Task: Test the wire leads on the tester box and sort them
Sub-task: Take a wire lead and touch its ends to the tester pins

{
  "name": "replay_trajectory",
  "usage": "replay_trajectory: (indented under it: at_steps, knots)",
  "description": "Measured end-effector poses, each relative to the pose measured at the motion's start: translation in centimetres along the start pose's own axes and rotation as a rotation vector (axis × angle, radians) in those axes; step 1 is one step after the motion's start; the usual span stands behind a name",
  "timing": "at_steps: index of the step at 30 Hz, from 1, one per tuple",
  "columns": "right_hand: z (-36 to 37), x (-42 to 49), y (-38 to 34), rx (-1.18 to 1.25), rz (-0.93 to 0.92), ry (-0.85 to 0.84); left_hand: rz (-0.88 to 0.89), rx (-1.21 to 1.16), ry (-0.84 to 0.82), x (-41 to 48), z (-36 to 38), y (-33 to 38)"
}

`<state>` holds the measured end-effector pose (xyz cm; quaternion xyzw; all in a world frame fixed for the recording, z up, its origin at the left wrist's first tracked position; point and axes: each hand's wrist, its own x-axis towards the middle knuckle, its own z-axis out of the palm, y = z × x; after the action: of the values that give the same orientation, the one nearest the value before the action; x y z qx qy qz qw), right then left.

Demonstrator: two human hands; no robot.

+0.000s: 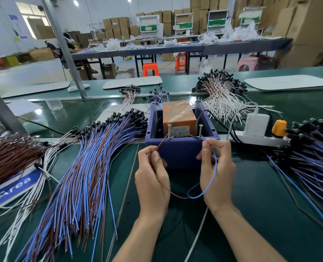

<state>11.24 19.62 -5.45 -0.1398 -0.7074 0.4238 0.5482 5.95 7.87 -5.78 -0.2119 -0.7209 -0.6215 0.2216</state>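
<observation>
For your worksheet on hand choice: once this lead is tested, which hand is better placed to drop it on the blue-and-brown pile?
Probably the left hand: the blue-and-brown pile lies directly beside it.

Your two hands sit close in front of the blue tester box [181, 148], which blocks the way straight ahead. Two upright screws [169, 131] stand on its near rim. To your left, a wide fan of blue and brown wires [85, 176] covers the green mat [251, 195]. To your right, another wire bundle [312, 163] and a white power strip [259, 138] crowd the surface. Bare mat lies between your forearms and just right of your right wrist.
</observation>
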Motion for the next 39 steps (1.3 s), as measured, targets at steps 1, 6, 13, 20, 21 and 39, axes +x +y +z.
replay_trajectory:
  at_steps: [1, 6, 13, 20, 21, 39]
  knots:
    - [0.0, 0.0, -0.1, -0.014, -0.002, 0.006, 0.0, 0.001, 0.001, 0.0, 0.0, -0.1]
    - [0.1, 0.1, -0.1, -0.045, -0.031, 0.03, 0.0, -0.002, -0.004, -0.1, 0.1, -0.2]
    - [0.1, 0.0, -0.1, -0.053, -0.01, 0.029, 0.009, 0.008, -0.002, -0.1, 0.0, -0.3]
    - [0.0, -0.1, -0.1, -0.066, 0.012, 0.011, 0.007, 0.011, -0.003, -0.1, 0.1, -0.3]
    - [0.0, -0.1, -0.1, -0.059, 0.019, 0.006, 0.005, 0.009, -0.002, -0.1, 0.1, -0.3]
    - [-1.7, -1.5, -1.7, 0.055, 0.075, -0.086, -0.051, -0.055, 0.05, -0.1, -0.4, 0.1]
